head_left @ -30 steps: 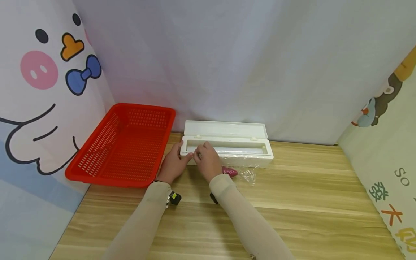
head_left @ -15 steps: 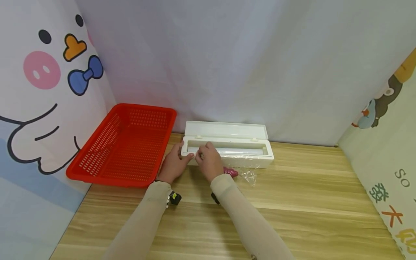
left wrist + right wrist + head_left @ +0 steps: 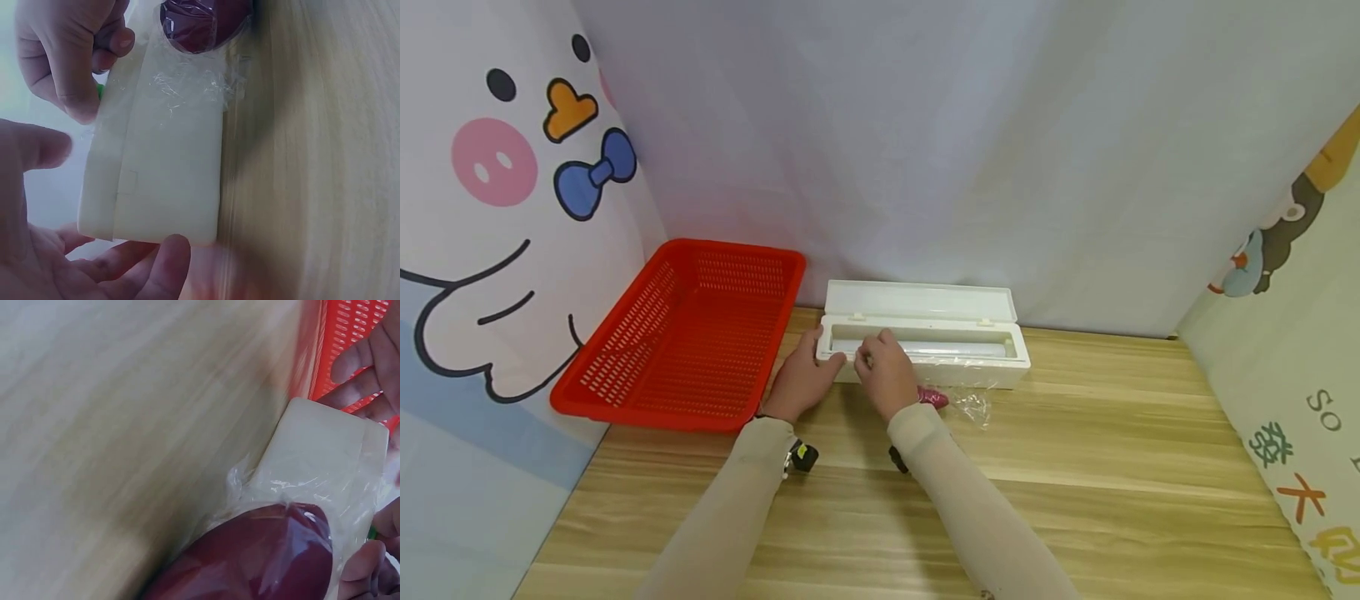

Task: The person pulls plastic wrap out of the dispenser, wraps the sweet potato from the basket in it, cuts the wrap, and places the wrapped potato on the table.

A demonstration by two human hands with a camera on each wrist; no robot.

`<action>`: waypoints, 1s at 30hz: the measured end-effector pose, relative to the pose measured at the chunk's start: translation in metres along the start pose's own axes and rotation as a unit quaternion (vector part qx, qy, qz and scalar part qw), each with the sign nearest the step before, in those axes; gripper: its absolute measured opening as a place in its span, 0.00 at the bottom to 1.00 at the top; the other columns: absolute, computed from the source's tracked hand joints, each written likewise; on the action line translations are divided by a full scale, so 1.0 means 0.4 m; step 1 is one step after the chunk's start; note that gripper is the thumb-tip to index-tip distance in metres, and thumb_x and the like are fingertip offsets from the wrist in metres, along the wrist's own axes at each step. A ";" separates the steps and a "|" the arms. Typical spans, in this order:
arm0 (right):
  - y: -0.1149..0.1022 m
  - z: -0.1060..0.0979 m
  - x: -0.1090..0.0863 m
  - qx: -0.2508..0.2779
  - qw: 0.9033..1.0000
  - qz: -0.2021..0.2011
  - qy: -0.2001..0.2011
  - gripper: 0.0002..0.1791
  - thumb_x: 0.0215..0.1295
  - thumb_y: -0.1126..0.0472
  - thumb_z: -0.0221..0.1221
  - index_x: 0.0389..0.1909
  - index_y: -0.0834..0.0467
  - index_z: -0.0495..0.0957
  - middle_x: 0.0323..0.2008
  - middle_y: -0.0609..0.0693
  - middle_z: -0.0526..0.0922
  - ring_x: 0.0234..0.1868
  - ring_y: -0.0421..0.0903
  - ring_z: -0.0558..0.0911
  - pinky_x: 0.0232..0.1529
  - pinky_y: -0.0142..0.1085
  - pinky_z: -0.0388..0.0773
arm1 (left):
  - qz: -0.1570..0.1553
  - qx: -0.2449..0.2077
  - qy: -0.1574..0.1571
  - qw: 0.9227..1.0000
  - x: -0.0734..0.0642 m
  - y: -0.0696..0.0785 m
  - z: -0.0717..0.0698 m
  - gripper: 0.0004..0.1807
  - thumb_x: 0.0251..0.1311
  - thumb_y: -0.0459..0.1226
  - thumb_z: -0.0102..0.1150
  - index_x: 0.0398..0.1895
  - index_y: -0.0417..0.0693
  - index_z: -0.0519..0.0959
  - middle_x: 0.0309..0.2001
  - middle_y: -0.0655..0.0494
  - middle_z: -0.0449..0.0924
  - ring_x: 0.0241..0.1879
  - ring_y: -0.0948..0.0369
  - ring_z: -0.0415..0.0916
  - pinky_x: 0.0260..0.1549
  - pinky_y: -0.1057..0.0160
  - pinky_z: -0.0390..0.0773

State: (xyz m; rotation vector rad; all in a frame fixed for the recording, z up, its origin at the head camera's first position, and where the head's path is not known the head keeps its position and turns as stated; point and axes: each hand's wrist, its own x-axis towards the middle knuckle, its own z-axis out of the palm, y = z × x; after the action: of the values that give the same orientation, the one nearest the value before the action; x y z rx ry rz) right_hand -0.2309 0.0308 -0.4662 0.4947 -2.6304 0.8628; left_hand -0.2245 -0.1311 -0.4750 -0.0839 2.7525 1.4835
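A long white cling film dispenser (image 3: 970,372) lies on the table with its lid (image 3: 917,300) tipped back and a film roll (image 3: 958,348) inside. My left hand (image 3: 799,385) grips its left end, fingers around the end and thumb near the front edge. The fingers of my right hand (image 3: 886,377) pinch a small green slider (image 3: 100,90), mostly hidden, on the front rim. Film hangs down the dispenser's front and covers a glossy dark purple-red, tapered thing (image 3: 250,556). In the head view that thing (image 3: 934,398) is partly behind my right hand.
A red perforated plastic basket (image 3: 790,333) stands left of the dispenser, close to my left hand. Loose crumpled film (image 3: 976,408) lies before the dispenser on the wood-grain table (image 3: 1112,433). A pale cloth wall (image 3: 925,167) rises directly behind.
My right hand has slid slightly to the right along the dispenser's front rim. The left hand keeps its place at the left end.
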 end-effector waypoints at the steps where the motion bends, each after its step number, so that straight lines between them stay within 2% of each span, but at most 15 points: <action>1: 0.001 0.000 -0.001 0.000 1.000 -0.002 0.001 0.06 0.70 0.65 0.64 0.31 0.58 0.82 0.32 0.50 0.73 0.30 0.46 0.75 0.35 0.38 0.78 | -0.005 0.002 0.001 1.000 -0.001 0.004 0.000 0.39 0.72 0.52 0.55 0.80 0.46 0.57 0.70 0.44 0.71 0.59 0.48 0.73 0.60 0.45 0.73; 6: 0.002 -0.002 -0.001 0.009 1.000 -0.014 0.010 0.05 0.70 0.66 0.64 0.32 0.59 0.83 0.32 0.51 0.73 0.30 0.46 0.75 0.34 0.38 0.78 | -0.031 0.017 0.005 0.999 -0.007 0.025 0.001 0.43 0.72 0.60 0.50 0.81 0.46 0.55 0.71 0.42 0.70 0.60 0.46 0.73 0.60 0.44 0.72; 12: 0.000 -0.003 0.001 0.017 1.000 -0.013 0.016 0.04 0.69 0.66 0.64 0.33 0.60 0.84 0.31 0.52 0.73 0.30 0.47 0.76 0.35 0.39 0.78 | -0.033 0.014 0.018 0.999 -0.011 0.032 0.006 0.52 0.64 0.68 0.57 0.81 0.47 0.55 0.63 0.42 0.75 0.51 0.48 0.73 0.51 0.47 0.74; 14: 0.000 -0.003 0.001 0.019 1.000 -0.010 0.012 0.04 0.70 0.65 0.64 0.33 0.60 0.84 0.32 0.52 0.73 0.30 0.46 0.76 0.34 0.38 0.78 | -0.036 0.010 0.023 0.999 -0.010 0.031 0.007 0.53 0.63 0.67 0.59 0.80 0.46 0.55 0.64 0.41 0.74 0.51 0.48 0.73 0.51 0.47 0.74; 21: 0.000 -0.001 0.001 0.020 1.000 -0.008 0.000 0.06 0.73 0.63 0.63 0.36 0.61 0.85 0.34 0.52 0.75 0.32 0.46 0.77 0.36 0.38 0.79 | -0.035 0.015 0.027 0.999 0.001 0.016 0.011 0.48 0.67 0.58 0.63 0.80 0.44 0.55 0.71 0.37 0.69 0.63 0.45 0.72 0.60 0.42 0.72; 30: -0.001 -0.003 -0.004 0.001 1.000 -0.016 0.004 0.06 0.71 0.63 0.65 0.34 0.61 0.84 0.32 0.52 0.74 0.30 0.46 0.76 0.35 0.38 0.79 | -0.032 0.015 0.027 0.999 0.001 0.017 0.016 0.46 0.68 0.55 0.64 0.79 0.43 0.57 0.69 0.38 0.71 0.60 0.46 0.74 0.59 0.43 0.73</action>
State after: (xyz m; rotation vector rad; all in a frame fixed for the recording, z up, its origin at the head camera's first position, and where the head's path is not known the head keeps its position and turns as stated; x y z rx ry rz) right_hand -0.2291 0.0315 -0.4655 0.5305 -2.6078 0.8556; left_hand -0.2252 -0.1220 -0.4728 -0.2125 2.7850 1.4467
